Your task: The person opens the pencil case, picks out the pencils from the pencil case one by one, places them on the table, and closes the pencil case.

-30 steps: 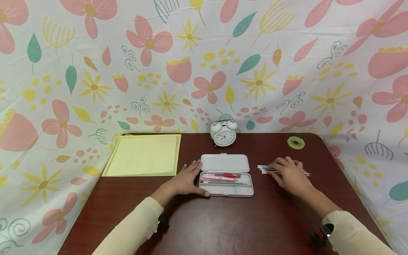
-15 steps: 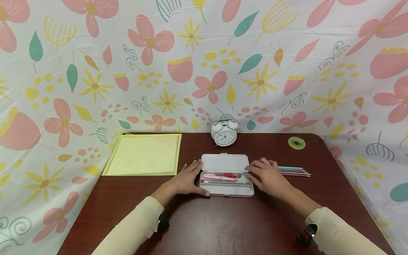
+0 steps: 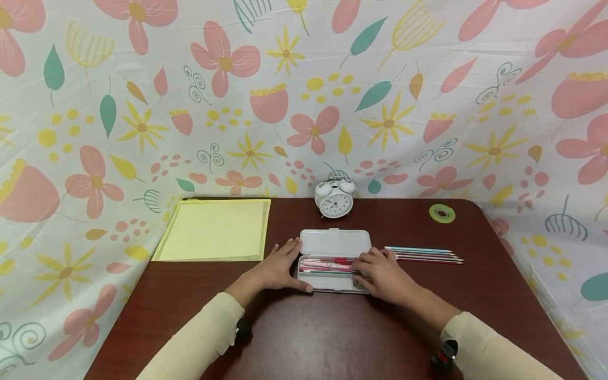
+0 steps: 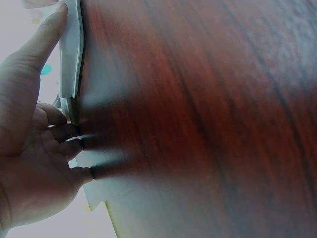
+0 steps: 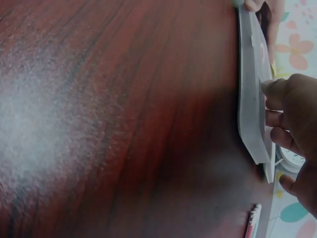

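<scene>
An open white pencil case (image 3: 335,243) lies in the middle of the table, its lid folded back. In its tray are pink and red pens (image 3: 328,263) and a green pencil (image 3: 323,272). My left hand (image 3: 274,268) rests at the case's left end, fingers spread and fairly straight, thumb at the front edge. My right hand (image 3: 385,275) reaches over the tray's right end with bent fingers (image 5: 280,119) dipping inside; what they touch in there is hidden, and I cannot tell if they pinch the green pencil. Several coloured pencils (image 3: 423,254) lie right of the case.
A white alarm clock (image 3: 334,200) stands behind the case. Yellow paper sheets (image 3: 214,229) lie at the back left, and a green tape roll (image 3: 442,212) at the back right. A flowered cloth (image 3: 304,105) hangs along the table's back edge.
My right hand has left the coloured pencils and moved left to the pencil case, its fingers now over the tray. The left hand has stayed in place.
</scene>
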Tool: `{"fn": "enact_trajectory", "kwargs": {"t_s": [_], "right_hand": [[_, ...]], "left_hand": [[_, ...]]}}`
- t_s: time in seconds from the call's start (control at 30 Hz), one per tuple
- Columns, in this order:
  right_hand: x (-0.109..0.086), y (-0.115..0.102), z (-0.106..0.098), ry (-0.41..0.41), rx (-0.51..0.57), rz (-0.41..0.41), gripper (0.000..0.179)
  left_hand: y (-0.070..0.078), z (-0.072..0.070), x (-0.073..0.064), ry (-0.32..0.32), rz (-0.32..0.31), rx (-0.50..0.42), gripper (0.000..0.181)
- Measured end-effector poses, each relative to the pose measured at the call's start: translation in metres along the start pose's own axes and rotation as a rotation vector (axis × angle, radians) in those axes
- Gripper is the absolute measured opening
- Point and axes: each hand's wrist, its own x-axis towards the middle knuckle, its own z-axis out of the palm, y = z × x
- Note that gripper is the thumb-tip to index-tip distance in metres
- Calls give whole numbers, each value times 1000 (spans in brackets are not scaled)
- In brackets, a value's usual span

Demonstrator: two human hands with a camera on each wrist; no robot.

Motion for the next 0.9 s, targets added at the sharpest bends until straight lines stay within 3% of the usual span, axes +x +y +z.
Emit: {"fn": "enact_trajectory", "kwargs": {"t_s": [0.17, 0.53, 0.9], "right_hand": [[0, 0, 3, -24, -20, 3, 19], [1, -1, 6, 27, 0, -8, 20], [5, -1, 1, -28, 51, 51, 18]], "left_hand": [[0, -1, -1, 1, 3, -5, 138], [0, 0, 0, -2, -2, -7, 138], [-1, 0, -1, 13, 21, -27, 141]]}}
